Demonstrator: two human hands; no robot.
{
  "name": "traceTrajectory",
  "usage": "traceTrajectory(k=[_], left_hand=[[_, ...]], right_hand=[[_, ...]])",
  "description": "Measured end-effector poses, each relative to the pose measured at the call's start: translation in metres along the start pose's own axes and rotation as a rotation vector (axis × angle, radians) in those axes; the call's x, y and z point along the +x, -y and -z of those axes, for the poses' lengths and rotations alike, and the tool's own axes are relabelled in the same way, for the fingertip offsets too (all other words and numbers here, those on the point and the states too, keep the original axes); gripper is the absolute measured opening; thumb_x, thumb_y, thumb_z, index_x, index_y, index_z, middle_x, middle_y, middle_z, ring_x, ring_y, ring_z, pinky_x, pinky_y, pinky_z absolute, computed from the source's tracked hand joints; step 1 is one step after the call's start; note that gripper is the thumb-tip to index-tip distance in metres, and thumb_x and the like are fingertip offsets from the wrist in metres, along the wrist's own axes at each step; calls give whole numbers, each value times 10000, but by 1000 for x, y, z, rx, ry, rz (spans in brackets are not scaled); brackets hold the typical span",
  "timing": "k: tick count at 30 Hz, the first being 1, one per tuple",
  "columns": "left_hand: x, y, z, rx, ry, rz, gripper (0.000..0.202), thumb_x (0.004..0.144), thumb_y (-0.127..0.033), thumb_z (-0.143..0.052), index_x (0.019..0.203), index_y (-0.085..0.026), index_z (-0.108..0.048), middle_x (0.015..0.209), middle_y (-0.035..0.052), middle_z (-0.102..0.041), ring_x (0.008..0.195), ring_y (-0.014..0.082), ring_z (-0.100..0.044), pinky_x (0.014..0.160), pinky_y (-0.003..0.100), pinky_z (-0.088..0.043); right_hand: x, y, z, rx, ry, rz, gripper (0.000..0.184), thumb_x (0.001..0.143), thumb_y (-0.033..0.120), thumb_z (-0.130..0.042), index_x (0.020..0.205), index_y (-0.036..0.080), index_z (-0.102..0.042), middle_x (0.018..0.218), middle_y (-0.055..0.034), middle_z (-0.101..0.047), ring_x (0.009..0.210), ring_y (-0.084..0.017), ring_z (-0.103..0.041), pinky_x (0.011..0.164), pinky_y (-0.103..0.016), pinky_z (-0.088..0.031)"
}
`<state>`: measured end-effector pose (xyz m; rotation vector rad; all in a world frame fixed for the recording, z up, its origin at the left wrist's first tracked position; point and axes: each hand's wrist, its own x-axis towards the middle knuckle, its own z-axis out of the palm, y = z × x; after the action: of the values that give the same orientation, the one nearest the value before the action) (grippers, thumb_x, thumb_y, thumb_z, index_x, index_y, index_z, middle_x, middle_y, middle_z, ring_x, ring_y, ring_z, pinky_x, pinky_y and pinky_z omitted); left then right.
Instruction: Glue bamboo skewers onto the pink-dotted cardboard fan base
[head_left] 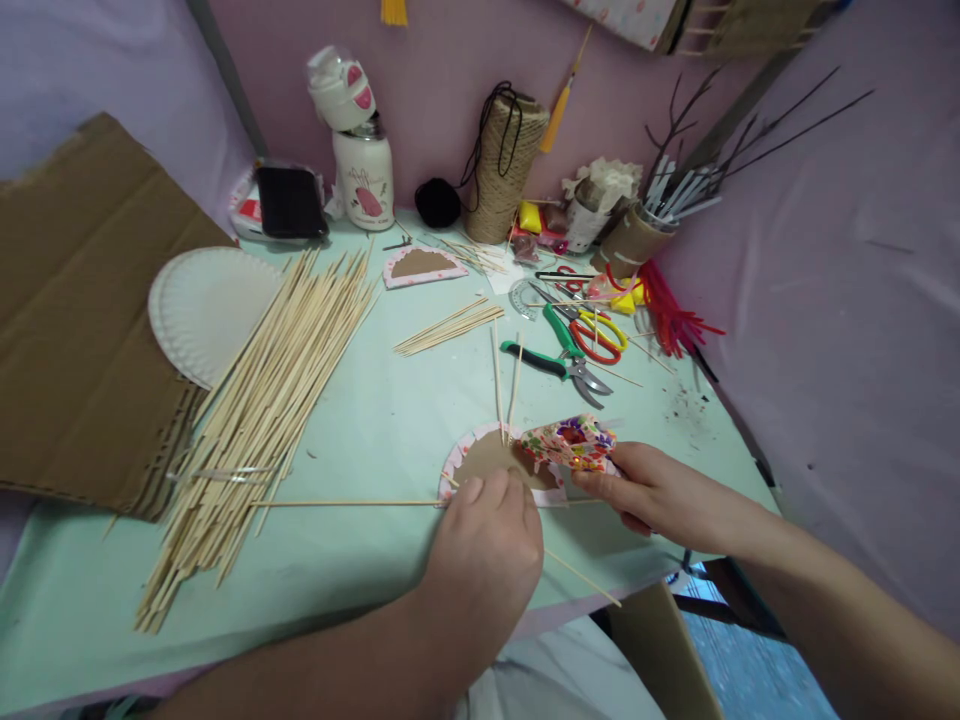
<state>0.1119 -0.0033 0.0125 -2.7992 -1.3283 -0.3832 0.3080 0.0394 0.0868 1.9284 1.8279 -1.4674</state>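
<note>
Left hand (486,545) nearest, bent fingers close together, bearing down on the half-round card (480,455), which lies flat on the table (360,430); presumably a steadying hold. Whether they pinch anything: cannot tell, tips hidden. A slanting stick (585,578) emerges beyond that hand, and a long stick (345,503) runs out leftward from the card's straight edge. Right hand (652,490) has its fingers clamped on a flowered tool (570,443), perhaps a glue gun, nose low over the card; the low angle likely lets it reach the spot where two thin sticks (497,380) meet the curved rim. Left of the card, the bundle (270,400) lies loosely banded, probably to keep its sticks together within reach. Farther: pruners (555,362) and a few loose sticks (450,328), apart from the bundle. Beyond, a second half-round (424,264); at the back, upright twine (504,170), taking little room.
</note>
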Motion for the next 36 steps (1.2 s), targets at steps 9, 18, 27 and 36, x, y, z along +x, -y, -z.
traceTrajectory(k=[9, 18, 27, 36], left_hand=[[0, 0, 2, -7, 69, -14, 153, 905, -167, -586, 1027, -123, -668, 973, 100, -688, 810, 207, -571, 728, 358, -399], [-1, -1, 0, -6, 66, -1, 164, 907, -161, -577, 1043, -128, -662, 990, 103, -681, 834, 209, -567, 752, 365, -402], [1, 0, 4, -37, 100, 1, 117, 894, -173, -616, 987, -128, -671, 963, 92, -679, 824, 202, -563, 726, 347, -393], [2, 0, 3, -48, 125, 0, 128, 900, -170, -608, 1004, -127, -670, 974, 97, -675, 839, 206, -572, 736, 358, -403]], right_hand=[[-1, 3, 1, -17, -1, 1, 431, 875, 588, -446, 669, 211, -422, 516, 18, -480, 494, -116, -418, 501, -255, -347], [-2, 4, 2, -16, 4, 4, 415, 881, 575, -437, 681, 211, -429, 523, 24, -478, 492, -114, -414, 495, -252, -340], [0, 3, 3, 11, -20, -30, 472, 826, 649, -496, 656, 215, -423, 512, 18, -500, 488, -116, -418, 494, -256, -339], [1, 5, 5, -19, -44, -26, 462, 830, 629, -503, 636, 216, -428, 488, 18, -505, 475, -115, -424, 505, -260, -358]])
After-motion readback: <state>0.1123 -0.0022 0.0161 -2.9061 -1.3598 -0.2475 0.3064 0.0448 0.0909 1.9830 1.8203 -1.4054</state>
